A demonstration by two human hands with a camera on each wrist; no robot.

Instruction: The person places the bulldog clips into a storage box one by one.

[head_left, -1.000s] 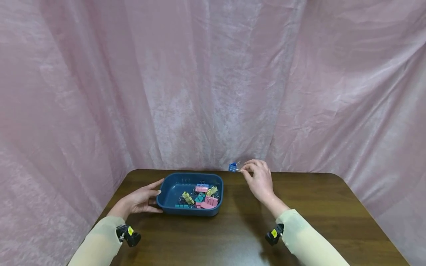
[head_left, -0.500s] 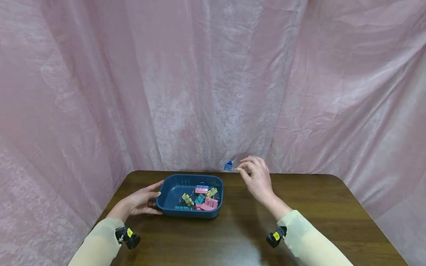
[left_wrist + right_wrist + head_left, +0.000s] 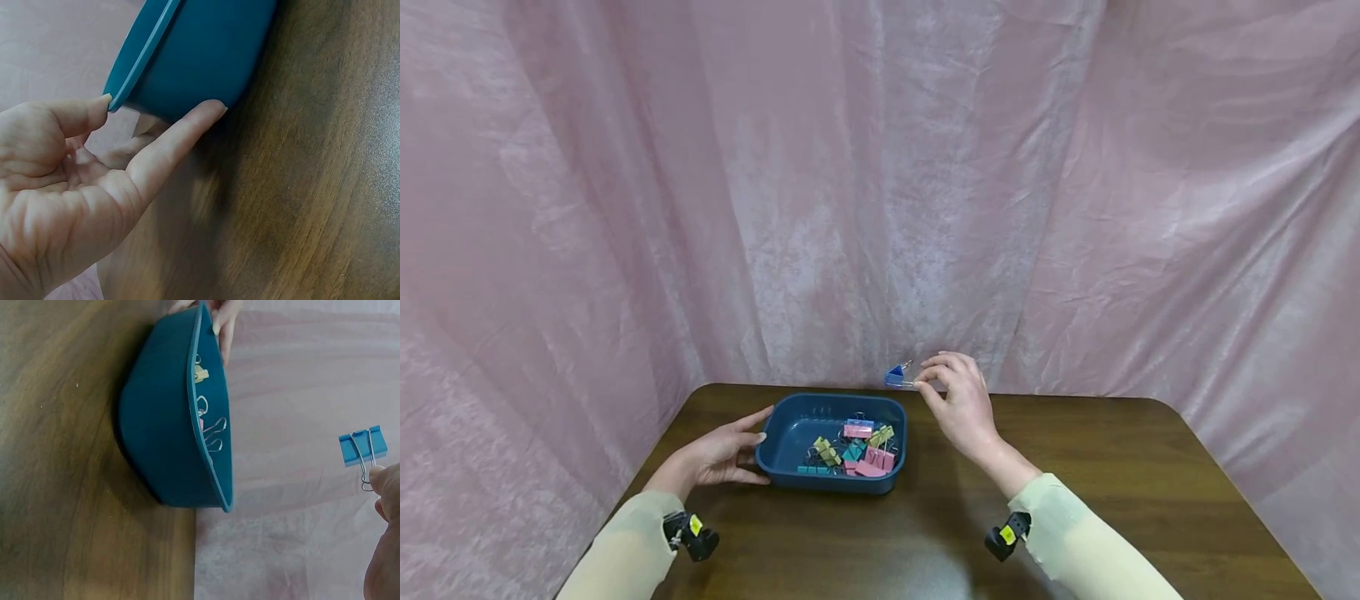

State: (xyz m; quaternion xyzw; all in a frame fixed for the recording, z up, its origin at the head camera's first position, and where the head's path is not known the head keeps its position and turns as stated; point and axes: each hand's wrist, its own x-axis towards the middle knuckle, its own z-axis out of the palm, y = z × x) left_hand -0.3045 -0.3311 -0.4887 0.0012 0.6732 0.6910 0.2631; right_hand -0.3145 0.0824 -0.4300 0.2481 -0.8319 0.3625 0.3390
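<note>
A blue binder clip [image 3: 895,376] hangs from my right hand [image 3: 958,404], whose thumb and index finger pinch one wire handle. The clip is in the air, just beyond the back right part of a dark blue plastic basin [image 3: 831,486] in the head view. In the right wrist view, the clip [image 3: 364,447] shows its flat face with the handle at the fingertips. My left hand [image 3: 722,454] holds the basin's left end, thumb hooked on the rim, other fingers against the outer wall. Several pink, yellow, teal and blue binder clips [image 3: 870,469] lie in the basin's right part.
The basin stands on a brown wooden table [image 3: 1075,467], near its back edge. Pink velvet curtains [image 3: 880,192] hang behind the table and at both sides. A black wrist camera [image 3: 1006,537] sits on each sleeve.
My right hand has moved left with the blue binder clip, bringing it closer to the basin. My left hand keeps its hold on the basin.
</note>
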